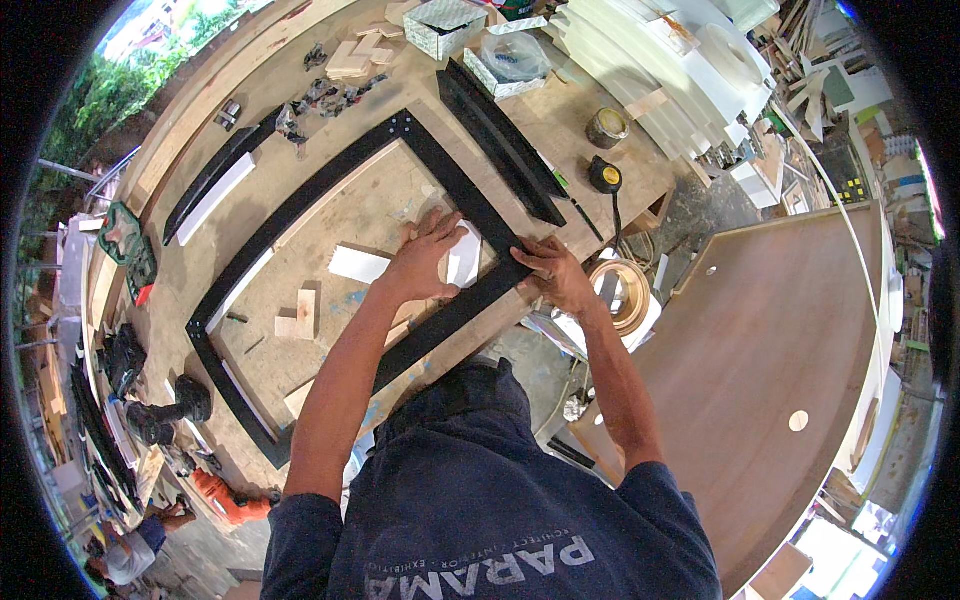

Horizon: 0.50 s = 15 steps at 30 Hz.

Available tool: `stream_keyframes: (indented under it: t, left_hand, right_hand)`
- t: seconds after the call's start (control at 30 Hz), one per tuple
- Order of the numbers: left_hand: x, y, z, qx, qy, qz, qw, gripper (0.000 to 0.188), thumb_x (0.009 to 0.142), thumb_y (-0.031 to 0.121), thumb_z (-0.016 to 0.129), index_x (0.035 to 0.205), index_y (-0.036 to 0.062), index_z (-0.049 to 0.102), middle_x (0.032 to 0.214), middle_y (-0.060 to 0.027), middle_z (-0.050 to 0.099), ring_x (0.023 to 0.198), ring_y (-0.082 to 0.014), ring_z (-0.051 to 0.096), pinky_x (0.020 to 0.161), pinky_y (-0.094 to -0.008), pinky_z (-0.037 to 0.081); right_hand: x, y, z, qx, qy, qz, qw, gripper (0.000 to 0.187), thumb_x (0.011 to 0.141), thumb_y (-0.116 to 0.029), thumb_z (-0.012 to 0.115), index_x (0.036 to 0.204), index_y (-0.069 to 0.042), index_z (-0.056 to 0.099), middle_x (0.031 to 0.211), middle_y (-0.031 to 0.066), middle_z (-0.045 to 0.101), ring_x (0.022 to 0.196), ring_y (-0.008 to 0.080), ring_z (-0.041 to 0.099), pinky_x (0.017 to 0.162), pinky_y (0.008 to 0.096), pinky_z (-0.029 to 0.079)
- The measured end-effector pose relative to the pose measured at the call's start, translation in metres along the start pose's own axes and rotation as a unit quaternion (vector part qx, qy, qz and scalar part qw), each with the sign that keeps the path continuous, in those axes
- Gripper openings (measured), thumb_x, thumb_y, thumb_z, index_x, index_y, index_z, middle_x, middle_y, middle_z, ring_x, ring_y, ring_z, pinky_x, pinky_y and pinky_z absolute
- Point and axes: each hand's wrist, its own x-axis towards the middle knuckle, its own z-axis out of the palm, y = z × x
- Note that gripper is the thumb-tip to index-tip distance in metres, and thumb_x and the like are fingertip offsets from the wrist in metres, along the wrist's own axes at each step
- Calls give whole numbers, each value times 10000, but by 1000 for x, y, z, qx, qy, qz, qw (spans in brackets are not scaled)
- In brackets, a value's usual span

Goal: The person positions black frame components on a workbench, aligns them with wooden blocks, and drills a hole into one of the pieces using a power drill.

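Pressing down at the near corner of the black frame (300,215), both hands are working where its two rails are meeting. The left hand (425,260) is lying flat with fingers spread, its grip open, covering a small white block (463,255) just inside that corner. The right hand (555,275) is resting on the outer edge of the same corner, fingers curled over the rail in a loose hold rather than a tight one. The frame itself is lying flat on the wooden surface (560,125), its far corner pointing away from the person.

Judging from this, the corner joint is being set or squared up, and the next move is probably calling for steady pressure on both rails so that nothing is slipping.

Inside the frame, a white strip (358,264) and a few wood offcuts (298,315) are lying loose. Just beyond the frame's right rail, spare black rails (500,140) are lying, with a tape measure (605,175) and a small round tin (606,127) past them. Farther beyond the frame, boxes and stacked white boards (660,70) are crowding the surface. Well to the right of the frame, a large brown panel (790,320) is standing in a cluttered workshop.
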Motion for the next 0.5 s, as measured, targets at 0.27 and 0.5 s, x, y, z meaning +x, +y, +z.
stream_keyframes:
  t: [0.27, 0.5]
  left_hand:
    - [4, -9, 19, -192, 69, 53, 978, 789, 599, 140, 917, 1337, 64, 650, 1630, -231, 318, 1505, -358, 337, 1231, -453, 280]
    - [14, 14, 44, -113, 214, -18, 970, 514, 740, 267, 858, 1160, 2, 725, 1353, -212, 632, 1189, -372, 638, 1016, -455, 497]
  right_hand:
    - [0, -1, 2, 9, 17, 10, 1000, 695, 729, -59, 795, 1399, -151, 638, 1463, 173, 572, 1223, 394, 551, 1087, 478, 440]
    - [3, 4, 3, 43, 22, 22, 999, 691, 682, -49, 825, 1352, -126, 674, 1395, 182, 621, 1224, 381, 565, 1085, 469, 445]
